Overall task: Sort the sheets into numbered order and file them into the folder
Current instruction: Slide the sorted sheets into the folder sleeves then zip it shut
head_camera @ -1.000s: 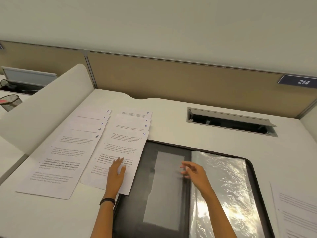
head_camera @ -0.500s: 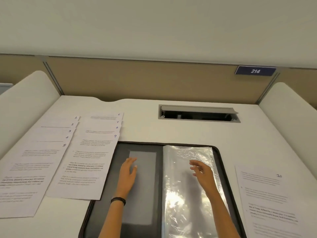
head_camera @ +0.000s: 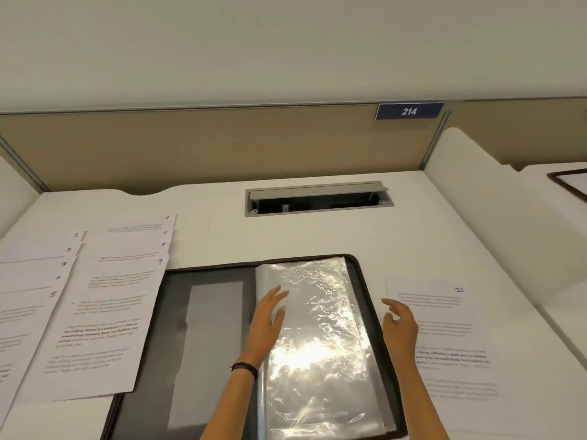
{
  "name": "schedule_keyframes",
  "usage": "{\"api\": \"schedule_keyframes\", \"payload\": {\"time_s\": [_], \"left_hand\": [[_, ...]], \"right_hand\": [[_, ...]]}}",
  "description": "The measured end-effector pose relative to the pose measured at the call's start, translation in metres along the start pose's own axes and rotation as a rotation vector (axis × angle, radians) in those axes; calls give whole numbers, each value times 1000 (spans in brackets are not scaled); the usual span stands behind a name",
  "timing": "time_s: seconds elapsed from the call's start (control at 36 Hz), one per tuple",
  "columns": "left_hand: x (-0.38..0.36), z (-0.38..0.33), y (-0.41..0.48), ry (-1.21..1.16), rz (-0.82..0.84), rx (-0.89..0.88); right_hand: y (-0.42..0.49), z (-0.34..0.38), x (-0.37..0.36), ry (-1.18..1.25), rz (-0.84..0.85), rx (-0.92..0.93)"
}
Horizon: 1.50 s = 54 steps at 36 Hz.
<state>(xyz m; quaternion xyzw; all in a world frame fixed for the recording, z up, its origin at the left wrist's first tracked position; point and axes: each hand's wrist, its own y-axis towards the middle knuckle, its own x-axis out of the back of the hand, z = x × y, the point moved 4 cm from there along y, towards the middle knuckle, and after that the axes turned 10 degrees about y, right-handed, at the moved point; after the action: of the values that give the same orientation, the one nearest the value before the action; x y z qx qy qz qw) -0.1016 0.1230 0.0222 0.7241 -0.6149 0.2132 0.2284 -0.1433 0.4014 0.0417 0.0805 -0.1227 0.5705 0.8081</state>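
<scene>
Folder [head_camera: 178,315] open flat, spine running near to far.
Our left hand [head_camera: 268,322], fingers straight, lies on its sleeves [head_camera: 320,312]; right hand [head_camera: 401,323] hovers, fingers loosely spread.

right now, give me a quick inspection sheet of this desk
surface: white desk, matte.
job's things: open folder with clear sleeves; sheets 1 to 5 fanned at far left; sheets 6 to 9 fanned beside them, lapping over the folder's left edge; sheet 10 alone on the right.
clutter: nothing seen.
grippers: left hand flat on the sleeves near the spine; right hand open by the folder's right edge, holding nothing.
cables: nothing seen; cable hatch open, dark inside.
surroundings: tan partition, plate 214.
</scene>
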Motion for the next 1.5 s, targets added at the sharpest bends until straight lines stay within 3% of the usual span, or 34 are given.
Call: {"api": "schedule_keyframes", "payload": {"time_s": [0.19, 0.39, 0.47, 0.64, 0.89, 1.11, 1.33, 1.5], "left_hand": [[-43, -19, 16, 38, 83, -75], [-72, -10, 20, 351, 42, -111], [-75, -12, 20, 389, 33, -103], [-78, -13, 19, 405, 32, -104], [-78, -11, 18, 345, -13, -95], [-70, -22, 18, 44, -81, -3], [-76, -59, 18, -185, 78, -61], [-96, -95, 24, -237, 403, 6]], "right_hand": [[2, -30, 36, -193, -119, 29], [-2, -62, 58, -477, 24, -132], [-8, -73, 61, -646, 131, -164], [-13, -75, 64, -718, 144, -149], [-13, -73, 64, -682, 116, -153], [-20, -77, 67, -484, -15, -73], [-21, -64, 66, -319, -97, -103], [-18, -22, 54, -204, -86, -30]]}}
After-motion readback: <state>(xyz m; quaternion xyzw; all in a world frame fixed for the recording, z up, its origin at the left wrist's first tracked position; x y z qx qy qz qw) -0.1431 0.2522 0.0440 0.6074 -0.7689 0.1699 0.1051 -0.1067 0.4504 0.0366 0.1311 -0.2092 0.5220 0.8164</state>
